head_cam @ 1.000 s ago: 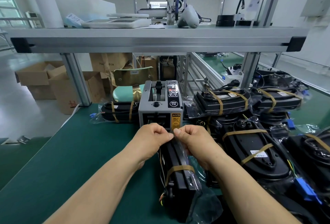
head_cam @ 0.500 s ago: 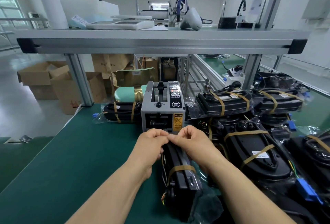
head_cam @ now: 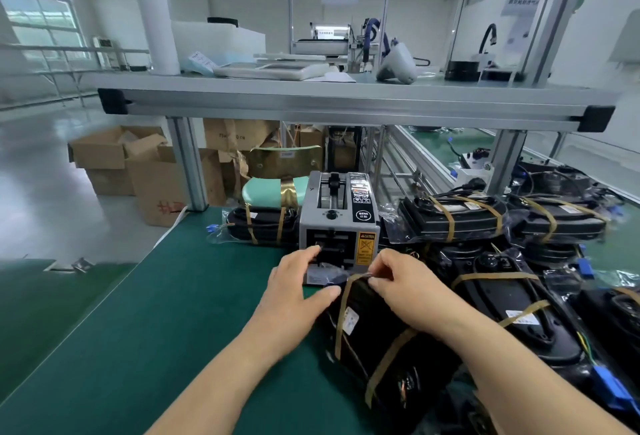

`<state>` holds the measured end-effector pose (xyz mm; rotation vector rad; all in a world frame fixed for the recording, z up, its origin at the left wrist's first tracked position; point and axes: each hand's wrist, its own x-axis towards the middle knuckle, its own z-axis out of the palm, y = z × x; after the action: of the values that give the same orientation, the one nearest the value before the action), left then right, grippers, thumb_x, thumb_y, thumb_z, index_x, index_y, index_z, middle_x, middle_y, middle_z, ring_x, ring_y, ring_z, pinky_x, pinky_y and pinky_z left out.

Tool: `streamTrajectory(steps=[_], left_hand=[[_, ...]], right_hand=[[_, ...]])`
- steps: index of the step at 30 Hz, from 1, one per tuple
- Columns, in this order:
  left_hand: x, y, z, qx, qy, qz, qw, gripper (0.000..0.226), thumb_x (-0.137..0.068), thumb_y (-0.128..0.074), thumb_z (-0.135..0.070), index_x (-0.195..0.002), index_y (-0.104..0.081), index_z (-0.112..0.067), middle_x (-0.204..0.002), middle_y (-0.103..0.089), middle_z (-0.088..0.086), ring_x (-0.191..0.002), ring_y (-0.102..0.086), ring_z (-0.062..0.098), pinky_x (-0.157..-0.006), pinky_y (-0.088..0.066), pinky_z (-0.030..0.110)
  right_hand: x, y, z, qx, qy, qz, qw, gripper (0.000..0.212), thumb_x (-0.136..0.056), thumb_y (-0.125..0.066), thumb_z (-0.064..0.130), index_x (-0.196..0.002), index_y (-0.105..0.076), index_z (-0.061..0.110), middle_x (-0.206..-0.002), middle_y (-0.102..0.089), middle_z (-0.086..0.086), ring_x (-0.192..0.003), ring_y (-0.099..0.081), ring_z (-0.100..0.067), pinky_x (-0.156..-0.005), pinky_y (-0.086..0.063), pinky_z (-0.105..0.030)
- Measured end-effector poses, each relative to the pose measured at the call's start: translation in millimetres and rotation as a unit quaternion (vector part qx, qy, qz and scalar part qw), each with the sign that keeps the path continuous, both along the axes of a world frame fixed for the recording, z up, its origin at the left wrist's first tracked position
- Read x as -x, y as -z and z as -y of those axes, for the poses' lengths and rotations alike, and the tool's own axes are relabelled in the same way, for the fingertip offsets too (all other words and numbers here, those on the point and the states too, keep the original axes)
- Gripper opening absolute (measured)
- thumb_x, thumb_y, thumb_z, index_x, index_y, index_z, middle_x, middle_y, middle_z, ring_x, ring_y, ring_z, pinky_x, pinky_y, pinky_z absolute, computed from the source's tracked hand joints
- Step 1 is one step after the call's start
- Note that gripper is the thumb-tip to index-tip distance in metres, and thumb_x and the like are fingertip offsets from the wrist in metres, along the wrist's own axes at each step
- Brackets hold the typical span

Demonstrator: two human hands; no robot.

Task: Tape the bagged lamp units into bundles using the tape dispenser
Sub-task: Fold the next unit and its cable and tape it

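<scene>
The bundle of bagged lamp units (head_cam: 384,341) lies on the green table (head_cam: 156,313) just in front of the tape dispenser (head_cam: 339,219), its far end nearly touching the machine's base. Two brown bands cross it: a tape strip (head_cam: 343,310) around the far end and a second band (head_cam: 388,358) nearer the person. The right hand (head_cam: 412,292) rests on top of the bundle, its fingers (head_cam: 375,280) curled and pinching the upper end of the tape strip against the bag. The left hand (head_cam: 298,292) lies beside the bundle with its fingers fairly straight and spread, the forefinger reaching to the dispenser's outlet and the thumb against the bundle's side; whether it touches fresh tape there is hard to make out. Finished taped bundles (head_cam: 453,216) are stacked to the right of the dispenser, and another taped bundle (head_cam: 263,226) lies at its left side.
</scene>
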<state>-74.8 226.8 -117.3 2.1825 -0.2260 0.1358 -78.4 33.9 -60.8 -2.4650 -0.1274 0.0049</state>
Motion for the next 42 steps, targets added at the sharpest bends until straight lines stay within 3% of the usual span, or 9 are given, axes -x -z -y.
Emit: streamTrajectory(steps=[5,8,11,16,20,25,31,37,42], left_hand=[[33.3,-6.2,-44.1,0.199,0.11,-0.164,0.96,0.076,-0.07,-0.072,-0.065,-0.137,-0.045,-0.041,-0.142,-0.054,-0.008,-0.117,-0.056,-0.005,-0.091,-0.048,0.016],[61.0,2.6,-53.7,0.377,0.148,-0.227,0.886,0.088,-0.063,-0.087,-0.053,-0.134,-0.057,-0.01,-0.127,-0.064,0.02,-0.11,-0.067,0.029,-0.085,-0.057,0.037],[75.3,6.3,-57.8,0.492,0.075,-0.226,0.838,0.062,-0.069,-0.087,-0.031,-0.117,-0.068,0.004,-0.123,-0.062,0.034,-0.114,-0.061,0.048,-0.102,-0.046,0.058],[62.7,-0.7,-93.8,0.5,-0.065,-0.177,0.845,0.046,-0.08,-0.068,-0.037,-0.109,-0.073,0.0,-0.111,-0.07,0.027,-0.098,-0.069,0.041,-0.092,-0.053,0.056],[22.7,-9.0,-138.6,0.522,-0.172,-0.135,0.825,0.033,-0.089,-0.062,-0.039,-0.085,-0.079,-0.011,-0.08,-0.074,0.013,-0.054,-0.067,0.021,-0.043,-0.049,0.029],[-47.4,-2.5,-189.3,0.544,-0.28,-0.098,0.785,0.024,-0.094,-0.063,-0.035,-0.086,-0.062,-0.013,-0.045,-0.054,-0.002,-0.03,-0.04,0.011,-0.038,-0.038,0.024],[-122.5,9.9,-213.8,0.573,-0.324,-0.101,0.746,0.027,-0.094,-0.066,-0.035,-0.104,-0.059,-0.011,-0.081,-0.067,0.011,-0.052,-0.058,0.018,-0.067,-0.054,0.038],[-173.0,19.9,-234.5,0.571,-0.37,-0.044,0.731,0.028,-0.097,-0.061,-0.034,-0.105,-0.057,-0.007,-0.073,-0.06,0.013,-0.056,-0.055,0.022,-0.052,-0.049,0.032],[-198.3,31.6,-252.7,0.532,-0.397,-0.042,0.747,0.036,-0.099,-0.057,-0.033,-0.123,-0.055,-0.007,-0.107,-0.067,0.023,-0.072,-0.065,0.03,-0.056,-0.056,0.034]], right_hand=[[13.3,-11.0,-1.4,-0.139,-0.067,-0.039,0.987,0.01,-0.095,-0.064,0.022,-0.088,-0.069,0.027,-0.085,-0.072,0.004,-0.08,-0.068,-0.011,-0.069,-0.053,-0.02],[12.3,-20.7,-18.5,-0.24,-0.063,-0.074,0.966,0.014,-0.098,-0.061,0.017,-0.09,-0.071,0.022,-0.08,-0.073,0.003,-0.074,-0.069,-0.012,-0.074,-0.059,-0.031],[6.7,-25.0,-49.2,-0.239,-0.077,-0.086,0.964,0.014,-0.098,-0.061,0.019,-0.09,-0.072,0.021,-0.081,-0.075,0.002,-0.076,-0.069,-0.014,-0.072,-0.06,-0.031],[-4.2,-29.8,-98.9,-0.111,-0.12,-0.041,0.986,0.027,-0.104,-0.048,0.033,-0.109,-0.072,0.021,-0.1,-0.075,-0.002,-0.094,-0.07,-0.021,-0.084,-0.058,-0.035],[-9.2,-18.3,-125.4,-0.079,-0.183,0.021,0.98,0.042,-0.104,-0.041,0.044,-0.13,-0.058,0.016,-0.134,-0.062,-0.002,-0.122,-0.056,-0.018,-0.103,-0.042,-0.031],[-34.5,22.2,-142.7,-0.13,-0.123,-0.005,0.984,0.053,-0.101,-0.044,0.049,-0.151,-0.037,0.03,-0.155,-0.039,0.014,-0.141,-0.037,-0.006,-0.111,-0.029,-0.021],[-97.4,43.8,-208.8,-0.185,-0.087,-0.128,0.97,0.069,-0.098,-0.052,0.046,-0.157,-0.016,0.038,-0.16,-0.031,0.003,-0.131,-0.051,-0.021,-0.104,-0.045,-0.032],[-141.4,48.6,-277.4,-0.221,-0.139,-0.142,0.955,0.074,-0.096,-0.057,0.041,-0.158,-0.018,0.029,-0.165,-0.02,0.004,-0.148,-0.029,-0.019,-0.12,-0.028,-0.036],[-166.8,57.1,-299.4,-0.202,-0.15,-0.152,0.956,0.078,-0.096,-0.058,0.04,-0.158,-0.016,0.019,-0.166,-0.01,0.004,-0.151,-0.018,-0.018,-0.119,-0.02,-0.032]])
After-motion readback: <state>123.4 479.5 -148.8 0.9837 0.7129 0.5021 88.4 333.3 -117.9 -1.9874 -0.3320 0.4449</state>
